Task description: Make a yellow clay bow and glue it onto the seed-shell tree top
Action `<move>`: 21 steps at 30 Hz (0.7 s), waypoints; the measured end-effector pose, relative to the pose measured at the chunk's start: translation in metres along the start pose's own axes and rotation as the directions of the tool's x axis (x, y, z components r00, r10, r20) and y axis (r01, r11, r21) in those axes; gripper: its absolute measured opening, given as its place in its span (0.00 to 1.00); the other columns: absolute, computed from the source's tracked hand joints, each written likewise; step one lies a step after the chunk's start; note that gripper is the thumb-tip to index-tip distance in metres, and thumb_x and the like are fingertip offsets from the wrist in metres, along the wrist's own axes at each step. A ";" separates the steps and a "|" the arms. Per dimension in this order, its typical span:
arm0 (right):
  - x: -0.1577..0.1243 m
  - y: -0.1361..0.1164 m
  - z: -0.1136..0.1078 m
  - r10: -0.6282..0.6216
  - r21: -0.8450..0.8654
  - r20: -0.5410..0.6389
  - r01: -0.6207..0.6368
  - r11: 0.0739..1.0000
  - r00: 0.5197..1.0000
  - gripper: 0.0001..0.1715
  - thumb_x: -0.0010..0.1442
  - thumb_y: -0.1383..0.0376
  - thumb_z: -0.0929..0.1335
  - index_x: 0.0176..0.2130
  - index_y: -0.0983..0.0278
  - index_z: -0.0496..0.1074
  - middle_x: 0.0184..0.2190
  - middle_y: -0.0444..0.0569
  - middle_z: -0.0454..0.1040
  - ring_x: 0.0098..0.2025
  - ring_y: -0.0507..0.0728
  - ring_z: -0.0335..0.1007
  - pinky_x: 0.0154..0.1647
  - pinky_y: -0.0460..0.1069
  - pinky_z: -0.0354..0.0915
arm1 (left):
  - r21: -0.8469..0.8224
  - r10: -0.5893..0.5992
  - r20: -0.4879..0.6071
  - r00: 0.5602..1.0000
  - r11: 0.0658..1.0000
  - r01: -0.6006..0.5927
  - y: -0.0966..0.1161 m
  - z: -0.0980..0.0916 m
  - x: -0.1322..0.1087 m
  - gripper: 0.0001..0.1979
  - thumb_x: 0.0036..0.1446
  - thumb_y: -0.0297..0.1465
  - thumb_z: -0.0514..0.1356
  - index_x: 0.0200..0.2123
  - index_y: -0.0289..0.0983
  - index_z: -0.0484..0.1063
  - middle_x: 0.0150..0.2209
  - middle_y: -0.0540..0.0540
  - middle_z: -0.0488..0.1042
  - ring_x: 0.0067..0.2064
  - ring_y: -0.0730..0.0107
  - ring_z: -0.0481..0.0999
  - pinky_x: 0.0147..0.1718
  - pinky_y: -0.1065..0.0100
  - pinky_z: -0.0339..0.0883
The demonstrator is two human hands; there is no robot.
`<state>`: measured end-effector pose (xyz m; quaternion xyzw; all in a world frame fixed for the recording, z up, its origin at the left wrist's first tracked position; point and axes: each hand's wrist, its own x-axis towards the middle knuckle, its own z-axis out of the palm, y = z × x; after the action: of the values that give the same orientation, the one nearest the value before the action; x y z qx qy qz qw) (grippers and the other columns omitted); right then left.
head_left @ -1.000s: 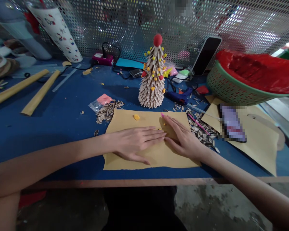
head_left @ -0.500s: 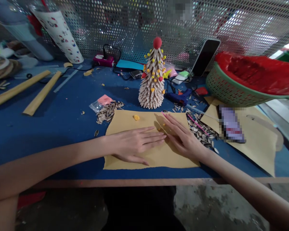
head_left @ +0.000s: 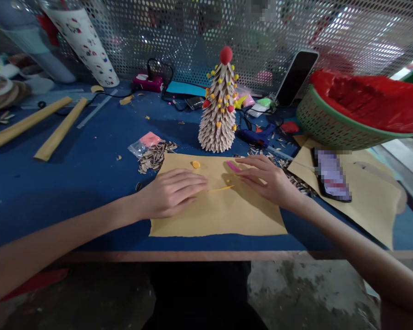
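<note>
My left hand (head_left: 172, 192) rests on a sheet of tan paper (head_left: 220, 215), its fingers loosely bent and nothing in them. My right hand (head_left: 266, 179) lies on the same sheet with its fingers stretched leftward. The end of a pink stick (head_left: 233, 166) shows at its fingertips. Between the two hands a thin yellow strand (head_left: 222, 188) lies on the paper. A small yellow lump (head_left: 195, 164) sits near the sheet's far edge. Just behind the sheet stands a cone-shaped tree of seed shells (head_left: 218, 114) with coloured dots and a red ball on top.
Sunflower seeds (head_left: 154, 158) lie in heaps left and right of the sheet. A blue glue gun (head_left: 256, 136), a green basket with red lining (head_left: 347, 119), two phones (head_left: 330, 176) and rolled paper tubes (head_left: 58, 133) lie on the blue table (head_left: 72, 183). A perforated metal wall stands behind.
Both hands have drawn apart from the sheet's middle. The left hand's fingers have curled, and a thin yellow strand now shows where the hands were pressed flat.
</note>
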<state>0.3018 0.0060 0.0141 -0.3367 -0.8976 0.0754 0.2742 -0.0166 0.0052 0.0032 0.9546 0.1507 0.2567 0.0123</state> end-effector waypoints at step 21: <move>0.026 0.020 0.013 -0.184 0.087 0.020 0.182 0.980 0.983 0.06 0.66 0.65 0.69 0.41 0.61 0.79 0.54 0.56 0.76 0.58 0.64 0.67 0.55 0.63 0.71 | 0.214 -0.083 -0.089 0.993 0.972 0.100 0.018 0.021 0.031 0.07 0.66 0.28 0.59 0.37 0.33 0.76 0.34 0.45 0.77 0.38 0.63 0.75 0.38 0.63 0.67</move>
<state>0.2893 0.0386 0.0081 -0.2397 -0.9245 0.0927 0.2814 0.0242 -0.0019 0.0022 0.9312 0.2221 0.2757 -0.0866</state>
